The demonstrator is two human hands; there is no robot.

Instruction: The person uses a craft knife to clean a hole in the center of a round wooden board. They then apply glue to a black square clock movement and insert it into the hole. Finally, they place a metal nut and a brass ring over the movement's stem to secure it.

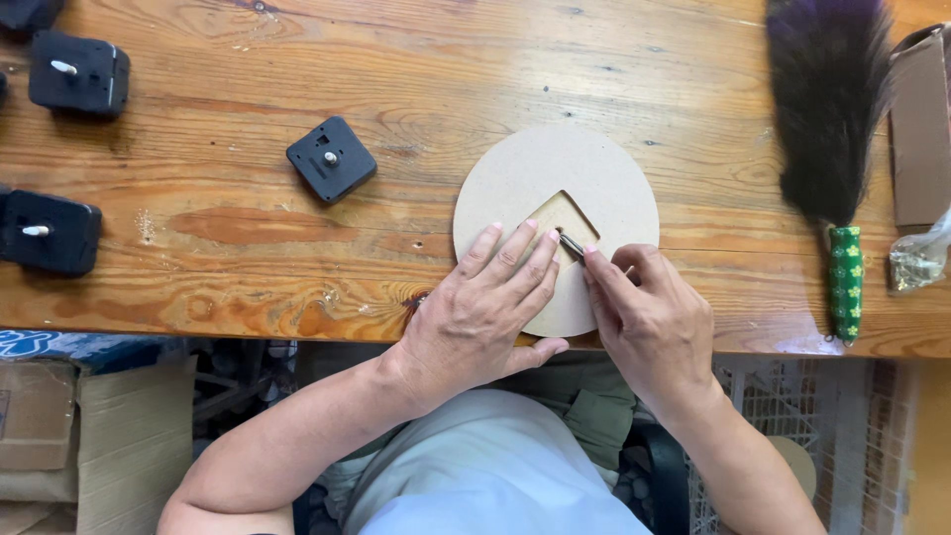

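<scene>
— Brown fibreboard, a round disc (594,173). It lies on the wooden table (297,198), near the front edge. It has a square hole cut in the middle.

— Why is my left hand (485,312) flat on it?

— I think to stop it sliding. Those fingers (515,253) are spread and press down on the disc. They grip nothing.

— And my right hand (649,317)?

— Its fingers are pinched together on a thin metal tool (572,246). The tip sits at the edge of the hole.

— What else is there?

— Black clock movements, one (332,159) close by. A dark feather duster (830,109) with a green handle lies to the right.
</scene>
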